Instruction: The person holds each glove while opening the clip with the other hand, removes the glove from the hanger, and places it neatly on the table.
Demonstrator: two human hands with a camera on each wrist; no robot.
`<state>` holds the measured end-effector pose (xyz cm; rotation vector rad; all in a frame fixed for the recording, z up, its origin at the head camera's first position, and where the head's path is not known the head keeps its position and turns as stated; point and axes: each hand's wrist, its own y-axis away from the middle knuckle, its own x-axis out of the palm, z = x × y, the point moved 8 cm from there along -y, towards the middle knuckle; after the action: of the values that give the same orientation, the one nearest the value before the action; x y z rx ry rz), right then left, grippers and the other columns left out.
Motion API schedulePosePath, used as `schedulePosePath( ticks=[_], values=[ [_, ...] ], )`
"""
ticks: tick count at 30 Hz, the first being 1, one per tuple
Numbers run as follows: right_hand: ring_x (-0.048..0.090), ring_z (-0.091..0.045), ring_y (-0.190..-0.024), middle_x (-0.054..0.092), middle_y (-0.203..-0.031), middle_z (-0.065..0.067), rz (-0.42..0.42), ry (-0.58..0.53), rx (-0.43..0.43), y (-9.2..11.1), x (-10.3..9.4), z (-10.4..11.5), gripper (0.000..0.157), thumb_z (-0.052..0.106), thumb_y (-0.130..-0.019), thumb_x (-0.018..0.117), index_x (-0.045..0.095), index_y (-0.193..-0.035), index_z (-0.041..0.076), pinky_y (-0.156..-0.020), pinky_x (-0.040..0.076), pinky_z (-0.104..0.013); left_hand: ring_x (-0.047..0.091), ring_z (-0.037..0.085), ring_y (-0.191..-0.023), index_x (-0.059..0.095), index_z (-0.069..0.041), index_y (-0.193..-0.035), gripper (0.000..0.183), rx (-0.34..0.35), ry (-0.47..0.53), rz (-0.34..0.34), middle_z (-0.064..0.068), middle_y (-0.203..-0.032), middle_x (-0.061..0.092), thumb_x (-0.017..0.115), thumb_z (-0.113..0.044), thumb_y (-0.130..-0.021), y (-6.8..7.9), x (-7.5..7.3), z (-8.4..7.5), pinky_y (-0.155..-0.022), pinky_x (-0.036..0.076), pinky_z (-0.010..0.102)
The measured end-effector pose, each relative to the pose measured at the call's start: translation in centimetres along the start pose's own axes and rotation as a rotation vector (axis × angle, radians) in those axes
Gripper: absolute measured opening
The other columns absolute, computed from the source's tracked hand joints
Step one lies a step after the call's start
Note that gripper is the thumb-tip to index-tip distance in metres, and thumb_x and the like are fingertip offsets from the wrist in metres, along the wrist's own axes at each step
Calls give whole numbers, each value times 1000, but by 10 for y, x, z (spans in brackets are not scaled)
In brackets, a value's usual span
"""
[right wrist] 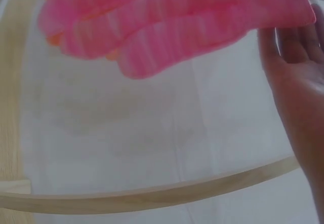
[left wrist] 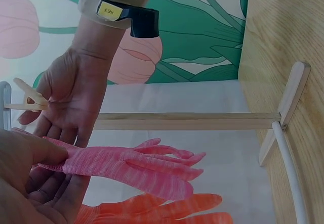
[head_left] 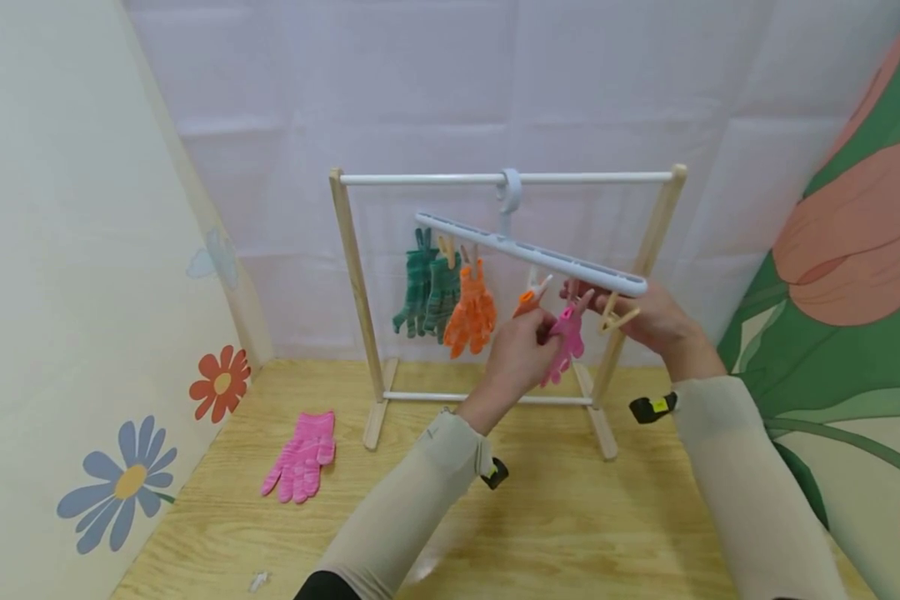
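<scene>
Between the hands (head_left: 521, 350) (head_left: 658, 317), a pink glove (head_left: 569, 337) is pinched by the left, the right's hold unclear.

The held pink glove (left wrist: 131, 166) is matt, fine-knit cloth. The hanger (head_left: 534, 252) is smooth, pale plastic. The posts (head_left: 355, 283) are matt, grained wood; the white rail (head_left: 427, 179) looks smooth, perhaps coated metal. The table (head_left: 555, 517) is wood-grained, faintly glossy.
</scene>
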<state>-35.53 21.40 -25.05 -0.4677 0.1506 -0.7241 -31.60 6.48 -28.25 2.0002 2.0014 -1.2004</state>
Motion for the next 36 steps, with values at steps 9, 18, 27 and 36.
schedulePosePath(
  ticks=[9, 18, 27, 36],
  values=[
    [65, -22, -117, 70, -120, -14, 93, -71, -55, -7, 6, -4, 27, 14, -96, 67, 68, -116, -4, -105, 46, -27, 58, 7, -72, 72, -12, -101, 9, 4, -10, 24, -6, -86, 67, 70, -17, -95, 2, 3, -2, -64, 49, 18],
    [66, -19, -112, 70, -118, -12, 132, -140, -52, -11, 13, -6, 24, 12, -98, 64, 66, -116, -3, -96, 50, -24, 57, 7, -74, 72, -12, -102, 10, 12, -40, 19, -6, -88, 68, 69, -18, -94, 0, 3, -2, -67, 49, 19],
    [66, -20, -110, 69, -116, -13, 104, -111, -109, -9, 15, -4, 26, 14, -99, 61, 66, -119, -4, -97, 51, -26, 58, 6, -76, 71, -11, -105, 12, 45, -48, 14, -5, -89, 68, 69, -17, -95, 4, 1, -7, -68, 49, 17],
    [69, -21, -102, 71, -108, -12, 27, -36, -209, -7, 21, 3, 18, 8, -102, 58, 70, -111, -2, -92, 54, -27, 58, 4, -76, 72, -8, -100, 8, 153, -41, -1, -1, -88, 70, 69, -14, -95, 9, -2, -14, -68, 47, 11]
  ],
)
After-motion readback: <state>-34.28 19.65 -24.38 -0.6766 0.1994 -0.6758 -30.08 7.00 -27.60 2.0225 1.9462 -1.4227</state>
